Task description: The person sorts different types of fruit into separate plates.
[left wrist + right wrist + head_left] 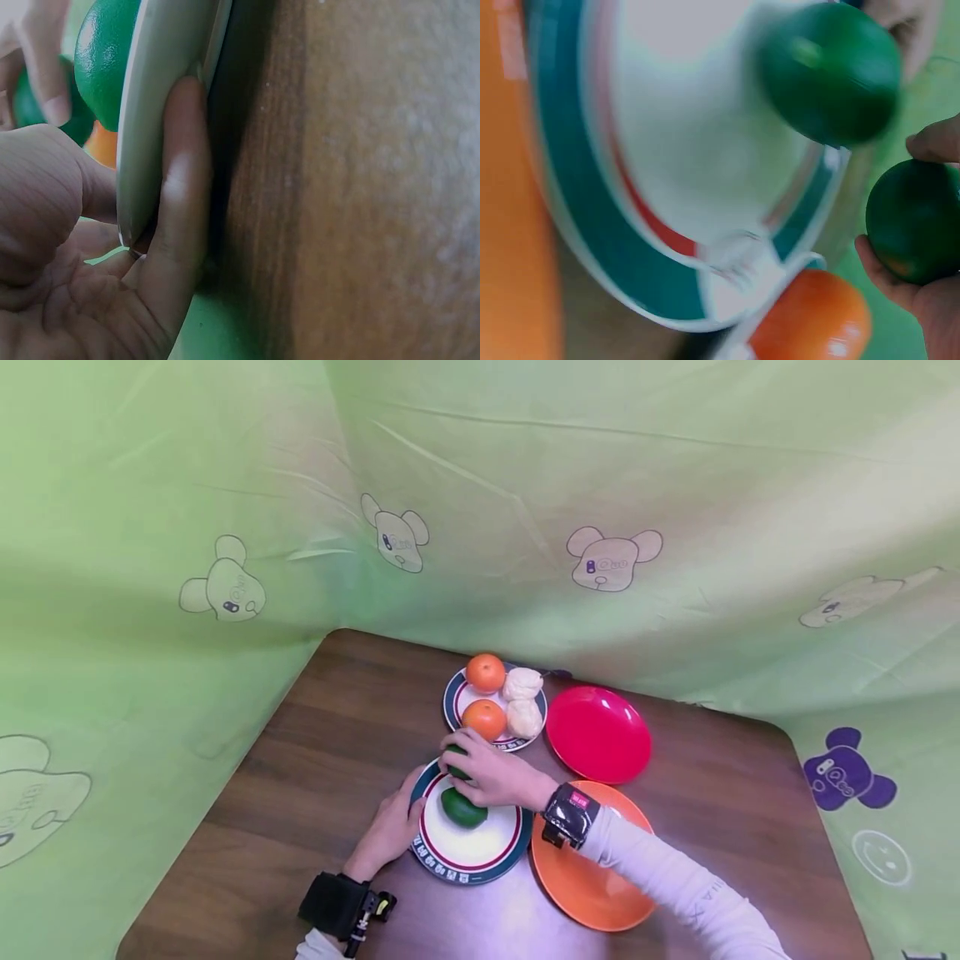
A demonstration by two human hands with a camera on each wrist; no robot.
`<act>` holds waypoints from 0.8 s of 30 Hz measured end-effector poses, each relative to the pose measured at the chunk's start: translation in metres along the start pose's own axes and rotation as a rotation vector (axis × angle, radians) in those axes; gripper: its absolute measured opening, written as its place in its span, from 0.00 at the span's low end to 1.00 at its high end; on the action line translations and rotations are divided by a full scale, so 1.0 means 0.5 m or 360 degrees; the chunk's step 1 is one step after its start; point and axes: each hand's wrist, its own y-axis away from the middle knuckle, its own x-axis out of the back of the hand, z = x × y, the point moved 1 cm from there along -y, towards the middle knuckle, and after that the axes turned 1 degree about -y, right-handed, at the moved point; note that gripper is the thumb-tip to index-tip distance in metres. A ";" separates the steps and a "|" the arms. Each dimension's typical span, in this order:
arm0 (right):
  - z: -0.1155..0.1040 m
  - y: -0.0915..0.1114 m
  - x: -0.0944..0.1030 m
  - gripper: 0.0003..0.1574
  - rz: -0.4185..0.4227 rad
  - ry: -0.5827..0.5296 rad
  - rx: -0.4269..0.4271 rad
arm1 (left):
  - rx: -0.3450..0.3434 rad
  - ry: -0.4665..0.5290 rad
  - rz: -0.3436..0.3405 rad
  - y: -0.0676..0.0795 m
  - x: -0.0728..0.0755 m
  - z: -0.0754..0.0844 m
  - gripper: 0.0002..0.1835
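Green, round, glossy fruit (452,758) in right hand (495,774).

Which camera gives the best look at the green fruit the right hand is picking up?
The right wrist view: the held green fruit shows large between the fingers. In the head view the right hand covers most of it. The left wrist view shows only a dark green sliver.

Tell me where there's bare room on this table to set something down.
Free: the bare wood left of the plates, the red plate, the orange plate, and the table's right side. Crowded: the far plate with oranges and pale lumps, and the near plate, where the left hand grips the rim and the right hand holds a green fruit.
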 end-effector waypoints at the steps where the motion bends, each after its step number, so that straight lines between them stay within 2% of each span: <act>1: 0.002 0.006 -0.010 0.11 -0.0027 -0.0018 -0.0016 | 0.0001 -0.0001 -0.0001 0.000 0.001 0.000 0.29; 6: 0.010 0.024 -0.047 0.09 -0.0109 -0.0067 -0.0111 | 0.0001 -0.0012 -0.0006 -0.001 0.002 0.000 0.29; 16: 0.008 0.038 -0.080 0.14 -0.0141 -0.0163 -0.0218 | -0.0021 -0.0045 -0.0001 0.000 0.005 0.008 0.29; 19: 0.004 0.049 -0.070 0.14 -0.0089 -0.0146 -0.0280 | -0.0020 -0.0044 0.0000 0.000 0.005 0.009 0.28; 21: 0.000 0.063 -0.055 0.13 -0.0032 -0.0164 -0.0373 | 0.0016 -0.0032 -0.0020 -0.001 0.005 0.009 0.29; 24: -0.007 0.099 -0.023 0.13 0.0162 -0.0198 -0.0532 | 0.0057 -0.0029 -0.0048 -0.002 0.007 0.008 0.28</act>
